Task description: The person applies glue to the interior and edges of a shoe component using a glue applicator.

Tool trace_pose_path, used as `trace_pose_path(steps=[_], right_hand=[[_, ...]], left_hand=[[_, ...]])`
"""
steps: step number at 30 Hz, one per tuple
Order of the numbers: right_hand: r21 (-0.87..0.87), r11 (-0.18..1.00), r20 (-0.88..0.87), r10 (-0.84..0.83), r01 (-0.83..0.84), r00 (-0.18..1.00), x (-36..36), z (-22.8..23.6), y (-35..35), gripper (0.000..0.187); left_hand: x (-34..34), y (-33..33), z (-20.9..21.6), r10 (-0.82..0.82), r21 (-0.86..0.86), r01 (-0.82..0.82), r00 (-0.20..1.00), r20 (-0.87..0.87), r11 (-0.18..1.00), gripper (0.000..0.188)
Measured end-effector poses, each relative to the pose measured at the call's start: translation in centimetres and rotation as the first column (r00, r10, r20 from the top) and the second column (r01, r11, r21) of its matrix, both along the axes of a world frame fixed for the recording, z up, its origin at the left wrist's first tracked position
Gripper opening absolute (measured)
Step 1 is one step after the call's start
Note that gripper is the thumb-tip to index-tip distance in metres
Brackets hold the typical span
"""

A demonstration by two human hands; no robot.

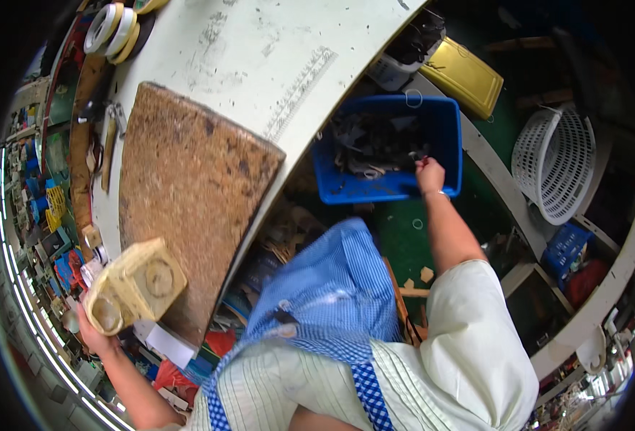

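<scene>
At the lower left, my left hand (96, 335) is against the near side of a yellowish block (139, 281) with round recesses. Its fingers curl around the block's left edge and are partly hidden. The block stands over the near corner of a worn brown board (191, 161). My right arm reaches out to a blue plastic bin (388, 192), where my right hand (429, 176) is closed above the bin's right part. Something small shows at the fingertips, too small to name. Dark flat scraps (375, 140) and some greyish pieces lie inside the bin.
The board lies on a white table (260, 50) with a curved-looking edge. Tape rolls (120, 32) stand at its far left, near a hammer-like tool (107, 147). Right of the bin are a yellow lid or box (463, 75), a white perforated basket (556, 161) and a blue basket (567, 250).
</scene>
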State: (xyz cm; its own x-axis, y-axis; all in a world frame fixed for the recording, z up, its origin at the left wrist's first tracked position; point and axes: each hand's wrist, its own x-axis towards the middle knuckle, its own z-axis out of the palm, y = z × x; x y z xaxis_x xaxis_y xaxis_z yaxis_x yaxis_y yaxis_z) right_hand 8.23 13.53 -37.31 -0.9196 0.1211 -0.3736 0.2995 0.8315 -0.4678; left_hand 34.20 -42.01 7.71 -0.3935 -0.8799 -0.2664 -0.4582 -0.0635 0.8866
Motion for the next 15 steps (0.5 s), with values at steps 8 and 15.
trace_pose_path(steps=[8,15], right_hand=[[-0.315,0.831,0.390,-0.327,0.459,0.860,0.5,-1.9,0.9,0.020],[-0.621,0.422,0.672,-0.146,0.661,0.726,-2.4,10.5,1.7,0.012]], left_hand=[[1.8,-1.3,-1.3,0.001,-0.142,0.004,1.000,0.028,0.990,0.032],[1.3,-0.8,-0.9,-0.004,-0.171,0.006,1.000,0.013,0.985,0.041]])
